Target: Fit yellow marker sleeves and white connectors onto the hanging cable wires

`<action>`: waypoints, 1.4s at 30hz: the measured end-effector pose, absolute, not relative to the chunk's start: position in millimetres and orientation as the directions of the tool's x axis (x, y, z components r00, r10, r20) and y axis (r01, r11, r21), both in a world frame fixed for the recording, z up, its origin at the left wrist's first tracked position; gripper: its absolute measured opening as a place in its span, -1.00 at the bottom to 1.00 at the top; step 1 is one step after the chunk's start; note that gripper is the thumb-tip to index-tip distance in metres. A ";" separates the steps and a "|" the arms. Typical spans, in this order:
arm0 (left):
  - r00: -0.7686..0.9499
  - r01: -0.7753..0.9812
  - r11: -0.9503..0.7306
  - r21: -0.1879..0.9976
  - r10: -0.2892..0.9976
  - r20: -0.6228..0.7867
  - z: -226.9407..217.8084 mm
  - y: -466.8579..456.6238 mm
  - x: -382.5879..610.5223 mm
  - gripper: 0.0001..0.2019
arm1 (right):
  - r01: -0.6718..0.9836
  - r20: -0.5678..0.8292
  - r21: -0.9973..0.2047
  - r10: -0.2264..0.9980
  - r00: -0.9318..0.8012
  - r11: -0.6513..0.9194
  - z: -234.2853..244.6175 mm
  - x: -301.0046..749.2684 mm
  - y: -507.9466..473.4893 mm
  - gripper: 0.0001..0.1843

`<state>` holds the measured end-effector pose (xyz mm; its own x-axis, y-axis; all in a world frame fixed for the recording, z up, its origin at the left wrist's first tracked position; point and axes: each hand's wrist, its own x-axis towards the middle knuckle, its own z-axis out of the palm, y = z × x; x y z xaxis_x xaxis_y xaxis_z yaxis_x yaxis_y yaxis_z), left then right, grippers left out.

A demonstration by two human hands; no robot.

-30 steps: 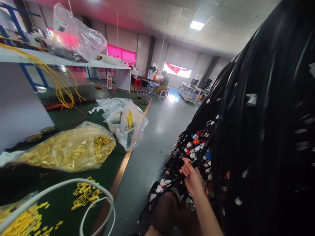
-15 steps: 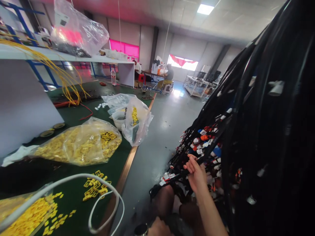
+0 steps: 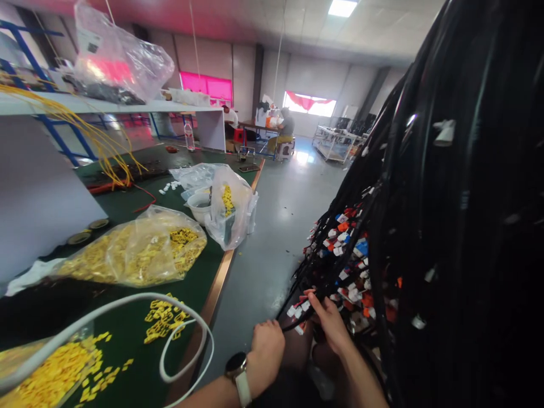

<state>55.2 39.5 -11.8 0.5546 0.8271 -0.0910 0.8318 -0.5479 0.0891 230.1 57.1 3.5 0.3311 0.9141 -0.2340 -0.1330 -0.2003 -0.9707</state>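
Observation:
A thick hanging bundle of black cables (image 3: 446, 198) fills the right side, its ends carrying red, white and blue connectors (image 3: 348, 249). My right hand (image 3: 329, 320) is closed around a few black cables near the bundle's low end, beside white connectors. My left hand (image 3: 267, 347), with a watch on the wrist, is curled into a fist at the end of the same black cable, just left of my right hand. Whether the left fingers actually pinch the cable is hard to see.
A green workbench (image 3: 127, 351) on the left holds bags of yellow tags (image 3: 136, 255), loose yellow tags (image 3: 164, 323), a white cable loop (image 3: 182, 340), a white bowl (image 3: 199, 207) and a clear bag (image 3: 232, 207). Grey floor (image 3: 272, 238) lies between bench and bundle. A person sits far back (image 3: 289, 127).
My left hand has come up into view beside my right. My right hand has slid down and left along the cables. The view has shifted slightly.

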 end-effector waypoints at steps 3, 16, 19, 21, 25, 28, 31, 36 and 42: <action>0.487 0.873 -0.479 0.086 0.858 -0.162 -5.4 52.2 61.4 -0.53 | -0.008 -0.180 -0.982 0.933 0.312 -0.187 7.0 228.6 49.6 -0.54; 0.650 0.661 -0.488 0.569 0.752 -0.111 7.4 55.3 53.8 -0.62 | -0.426 -0.365 -0.886 0.845 0.391 -0.186 2.0 225.9 44.7 -0.60; 0.633 0.520 -0.334 0.786 0.769 -0.092 3.9 54.8 58.8 -0.77 | -0.442 -0.391 -0.874 0.831 0.396 -0.201 4.0 228.1 46.1 -0.59; 0.601 0.350 -0.151 0.925 0.793 -0.098 2.5 55.4 64.2 -0.80 | -0.447 -0.393 -0.871 0.837 0.380 -0.205 6.5 228.7 47.5 -0.57; 0.470 -0.062 0.221 0.973 0.867 -0.167 2.4 61.9 72.3 -0.65 | -0.506 -0.417 -0.838 0.835 0.359 -0.201 8.5 224.2 50.5 -0.56; 0.470 -0.280 0.415 0.866 0.846 -0.253 7.2 66.8 71.5 -0.58 | -0.566 -0.457 -0.804 0.799 0.390 -0.183 6.2 215.2 51.8 -0.55; 0.570 -0.379 0.554 0.741 0.771 -0.284 14.7 66.9 68.4 -0.48 | -0.598 -0.471 -0.784 0.786 0.400 -0.165 3.8 205.6 52.2 -0.54; 0.608 -0.364 0.553 0.749 0.751 -0.259 15.6 63.6 66.5 -0.53 | -0.654 -0.471 -0.738 0.821 0.324 -0.165 6.9 196.0 50.4 -0.56; 0.628 -0.327 0.534 0.779 0.739 -0.243 8.4 65.3 66.9 -0.53 | -0.736 -0.527 -0.638 0.825 0.203 -0.226 9.4 197.8 40.7 -0.58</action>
<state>66.9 65.3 8.4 0.6277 0.7394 -0.2435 -0.3270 0.5343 0.7795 197.8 40.7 9.4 0.2031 0.8255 -0.5266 -0.7363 -0.2258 -0.6379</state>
